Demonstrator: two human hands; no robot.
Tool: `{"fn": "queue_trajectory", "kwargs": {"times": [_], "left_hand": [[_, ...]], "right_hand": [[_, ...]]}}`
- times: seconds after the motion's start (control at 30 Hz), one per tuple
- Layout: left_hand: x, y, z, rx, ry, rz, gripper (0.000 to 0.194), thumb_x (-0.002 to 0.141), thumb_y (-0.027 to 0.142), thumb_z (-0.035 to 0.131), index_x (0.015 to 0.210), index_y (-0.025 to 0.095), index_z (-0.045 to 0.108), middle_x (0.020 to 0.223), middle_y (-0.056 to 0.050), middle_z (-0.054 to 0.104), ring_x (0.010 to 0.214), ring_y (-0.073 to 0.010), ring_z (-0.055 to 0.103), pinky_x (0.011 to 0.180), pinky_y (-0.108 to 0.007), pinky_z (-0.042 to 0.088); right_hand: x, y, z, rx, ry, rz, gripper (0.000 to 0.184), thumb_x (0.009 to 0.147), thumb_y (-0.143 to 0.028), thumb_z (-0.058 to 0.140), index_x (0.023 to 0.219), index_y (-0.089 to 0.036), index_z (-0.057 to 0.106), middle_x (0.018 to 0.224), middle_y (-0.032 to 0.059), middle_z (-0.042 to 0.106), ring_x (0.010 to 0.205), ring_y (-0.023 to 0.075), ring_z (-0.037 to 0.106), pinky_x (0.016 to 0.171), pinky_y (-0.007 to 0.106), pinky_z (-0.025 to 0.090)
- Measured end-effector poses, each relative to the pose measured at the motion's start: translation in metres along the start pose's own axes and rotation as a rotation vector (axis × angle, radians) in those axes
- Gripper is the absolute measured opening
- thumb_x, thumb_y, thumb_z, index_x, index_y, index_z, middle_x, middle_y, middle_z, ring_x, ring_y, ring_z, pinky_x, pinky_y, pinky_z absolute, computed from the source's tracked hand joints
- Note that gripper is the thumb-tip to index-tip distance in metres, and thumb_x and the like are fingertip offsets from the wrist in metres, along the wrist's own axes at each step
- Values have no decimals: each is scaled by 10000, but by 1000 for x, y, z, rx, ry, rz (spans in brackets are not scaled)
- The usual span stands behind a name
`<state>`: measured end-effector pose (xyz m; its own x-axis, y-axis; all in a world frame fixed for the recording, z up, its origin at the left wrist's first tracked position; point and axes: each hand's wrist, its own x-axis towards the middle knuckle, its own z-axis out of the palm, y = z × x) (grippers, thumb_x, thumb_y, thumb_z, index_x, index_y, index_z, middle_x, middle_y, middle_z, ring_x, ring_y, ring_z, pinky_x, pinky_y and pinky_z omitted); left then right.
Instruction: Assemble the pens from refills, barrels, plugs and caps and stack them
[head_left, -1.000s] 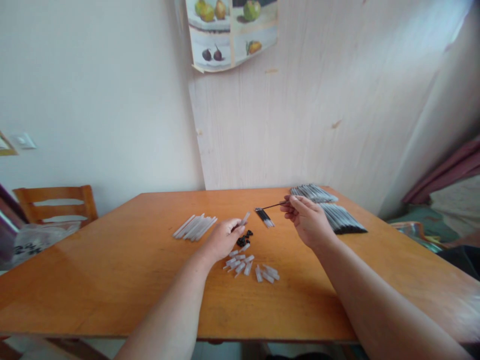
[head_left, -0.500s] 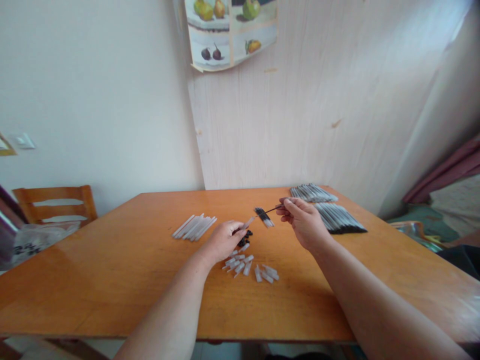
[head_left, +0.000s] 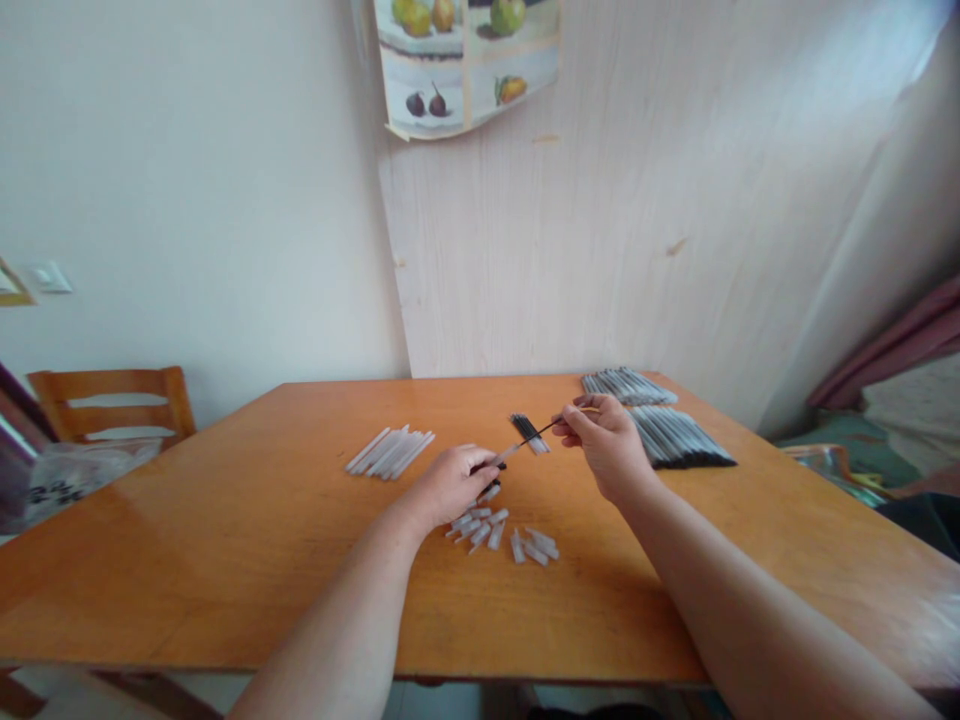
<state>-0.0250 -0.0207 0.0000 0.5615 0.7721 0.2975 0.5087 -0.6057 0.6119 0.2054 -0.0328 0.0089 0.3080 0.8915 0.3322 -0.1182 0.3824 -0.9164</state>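
My left hand (head_left: 459,482) is closed, pinching a small translucent plastic tube (head_left: 508,455) between thumb and fingers. A thin black rod (head_left: 544,430), much like a pen refill, is held in the closed fingertips of my right hand (head_left: 600,435). The rod slants down to the left, and its tip meets the tube's open end; how far inside it sits I cannot tell. Small black plugs (head_left: 491,482) lie partly hidden under my left hand. Nearer to me is a loose pile of short translucent pieces (head_left: 480,530), with a few similar ones (head_left: 535,546) beside it.
White translucent tubes (head_left: 390,453) lie left of my hands on the wooden table (head_left: 262,560). Behind the rod is a small row of black sticks with clear ends (head_left: 529,432). Two stacks of grey, black-ended sticks (head_left: 682,437) lie at the right. A chair (head_left: 112,400) stands at left.
My right hand has brought the rod down and left, so its tip now meets the tube. My left hand has tilted the tube lower toward the rod.
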Motion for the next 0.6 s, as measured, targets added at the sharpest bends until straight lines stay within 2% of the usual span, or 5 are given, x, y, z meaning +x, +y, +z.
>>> {"fn": "queue_trajectory", "kwargs": {"times": [0.23, 0.4, 0.6], "left_hand": [[0, 0, 2, -26, -23, -9, 253, 859, 316, 522, 940, 190, 726, 848, -41, 696, 788, -172, 603, 710, -262, 435], [0, 1, 3, -64, 17, -10, 245, 850, 335, 541, 903, 187, 729, 824, -40, 702, 764, -169, 606, 684, -255, 442], [1, -1, 3, -92, 58, -18, 250, 855, 338, 545, 931, 196, 737, 868, -59, 718, 803, -187, 625, 727, -279, 467]], "right_hand": [[0, 1, 3, 3, 6, -23, 415, 741, -463, 699, 972, -200, 475, 786, 42, 699, 631, 151, 662, 547, 254, 507], [-2, 3, 5, 18, -2, -10, 396, 750, -481, 686, 962, -200, 505, 754, 33, 691, 613, 152, 656, 550, 268, 517], [-7, 10, 11, -57, -100, 25, 350, 772, -491, 665, 895, -169, 604, 708, 41, 675, 597, 135, 628, 573, 274, 522]]}}
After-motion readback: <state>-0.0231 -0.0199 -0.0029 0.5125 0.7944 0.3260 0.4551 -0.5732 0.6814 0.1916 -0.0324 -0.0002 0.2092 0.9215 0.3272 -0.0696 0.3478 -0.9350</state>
